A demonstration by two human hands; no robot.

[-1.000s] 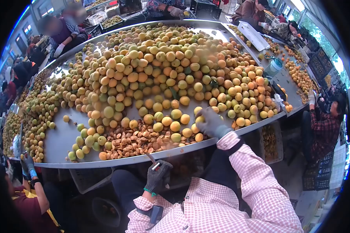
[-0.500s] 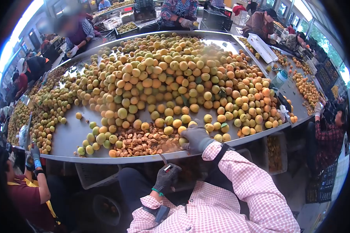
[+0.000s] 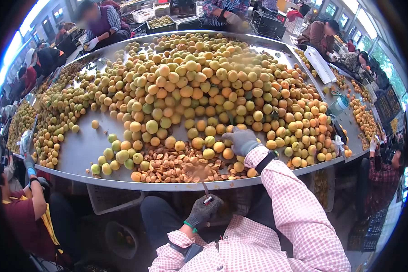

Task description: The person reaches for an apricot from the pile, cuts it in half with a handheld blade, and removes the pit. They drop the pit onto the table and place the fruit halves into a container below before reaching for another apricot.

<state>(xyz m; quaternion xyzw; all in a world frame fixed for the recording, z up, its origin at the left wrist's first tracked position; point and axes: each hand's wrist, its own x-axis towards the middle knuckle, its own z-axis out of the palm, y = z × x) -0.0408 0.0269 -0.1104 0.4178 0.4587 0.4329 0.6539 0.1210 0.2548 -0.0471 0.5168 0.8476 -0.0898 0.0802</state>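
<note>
My left hand (image 3: 205, 210), in a dark grey glove, is closed around a small knife (image 3: 206, 187) just below the table's front edge; the blade points up towards the rim. Over the front of the heap of apricots (image 3: 186, 90) reaches my right hand (image 3: 243, 141), also gloved. Its fingers extend to the left above the fruit, apparently touching it, and no apricot shows clearly in its grip. Left of that hand, a pile of split apricot pieces (image 3: 181, 165) lies near the front rim, with whole apricots around it.
The metal table (image 3: 77, 152) has a raised rim. A white crate (image 3: 109, 199) and a bucket (image 3: 121, 240) are below it. At right stand a bottle (image 3: 339, 106) and a white tray (image 3: 319, 64). Other people sit around, including a person in a maroon shirt (image 3: 29, 222) at left.
My right hand has moved up and right, away from the split pieces, onto whole apricots. My left hand with the knife sits slightly further right in view. The whole view has shifted slightly.
</note>
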